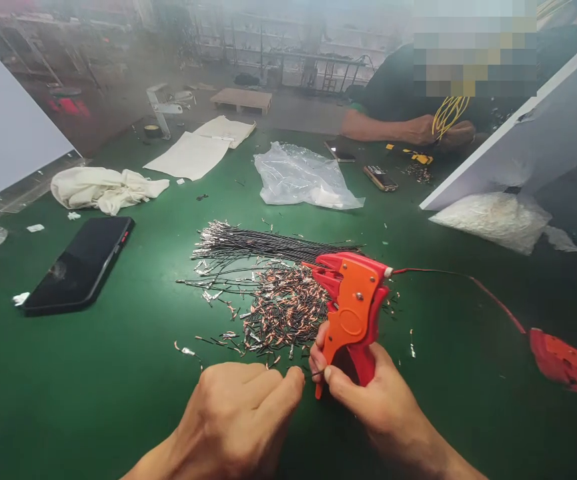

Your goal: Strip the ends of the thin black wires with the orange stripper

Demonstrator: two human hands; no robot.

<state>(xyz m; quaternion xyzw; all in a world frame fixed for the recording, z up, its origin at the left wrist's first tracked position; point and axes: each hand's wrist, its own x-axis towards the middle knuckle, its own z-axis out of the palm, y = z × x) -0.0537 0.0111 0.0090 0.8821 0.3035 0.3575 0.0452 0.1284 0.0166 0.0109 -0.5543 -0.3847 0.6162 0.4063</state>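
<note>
My right hand [375, 393] is wrapped round the handles of an orange and red wire stripper [352, 310], whose jaws point left. Its thumb also presses on a short dark wire [317, 374] beside the lower handle. At the other end of that wire, my left hand [248, 407] is closed in a pinch; its back faces me and hides most of the fingers. Behind the stripper lies a bundle of black wires [263, 241] with metal terminals at the left ends. In front of the bundle spreads a pile of wire scraps [288, 310] with bare copper ends.
A black phone [81, 267] and a white cloth [105, 189] lie at the left. A plastic bag [305, 175] and paper sheets [195, 150] sit farther back. Another red tool [571, 360] is at right, below a white panel [518, 127]. A co-worker's hands [438, 130] hold yellow wires.
</note>
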